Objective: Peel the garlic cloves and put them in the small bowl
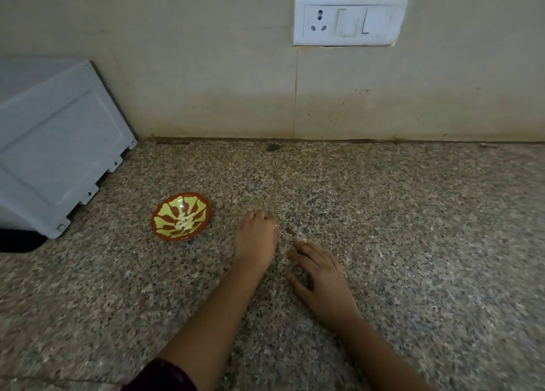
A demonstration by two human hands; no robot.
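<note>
both hands sit low on the speckled countertop. left hand has its fingers curled under, tips hidden from us, so we cannot tell whether it pinches a clove or nothing. right hand rests on the stone, fingers spread and relaxed, holding nothing. between them, a few pale and dark scraps, likely peel. small bowl, red with yellow-green petals, stands near the left hand on its left side, a heap of peeled garlic cloves in its middle. we judge the peeling far along, perhaps at the last clove or tidying skins. next move calls for a short reach left to the bowl, or gathering the scraps. writing: none we can read; the white switch plate and grey box show no brand, only small arrow marks on the box edge.
</note>
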